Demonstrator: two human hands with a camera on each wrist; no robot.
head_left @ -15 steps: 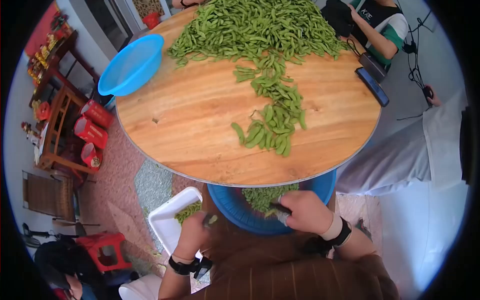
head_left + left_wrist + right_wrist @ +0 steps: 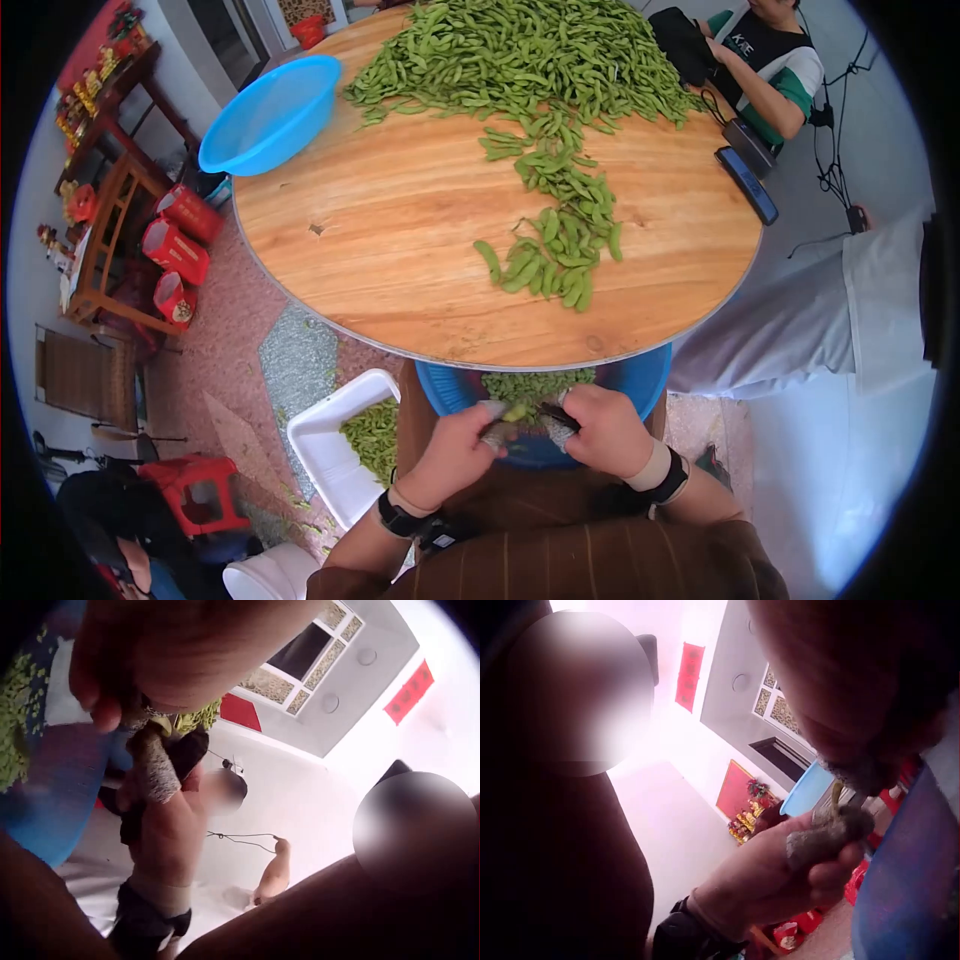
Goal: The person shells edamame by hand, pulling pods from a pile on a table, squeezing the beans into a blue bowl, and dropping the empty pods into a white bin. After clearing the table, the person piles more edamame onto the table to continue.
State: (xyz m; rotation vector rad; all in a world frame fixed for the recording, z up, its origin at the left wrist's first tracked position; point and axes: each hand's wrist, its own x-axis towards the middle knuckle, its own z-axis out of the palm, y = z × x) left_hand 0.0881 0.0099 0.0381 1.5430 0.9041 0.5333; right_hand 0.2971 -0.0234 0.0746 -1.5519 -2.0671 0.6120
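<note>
Two grips: your left hand (image 2: 455,452) is pinching pod (image 2: 516,411), right hand (image 2: 603,430) gripping dark tool (image 2: 556,414); tool slipping risks nicking fingertip (image 2: 493,433) beside grip.

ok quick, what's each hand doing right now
Left hand: pinching a green pod over the blue basin.
Right hand: curled round a small dark tool, kind unclear.

The table (image 2: 400,260) rim hides most of the blue basin (image 2: 640,375). The pinching left hand (image 2: 455,455) and the right hand (image 2: 600,430) cover most of the edamame pod (image 2: 516,411). The dark object (image 2: 553,412) gripped by the right hand is too small to identify.
</note>
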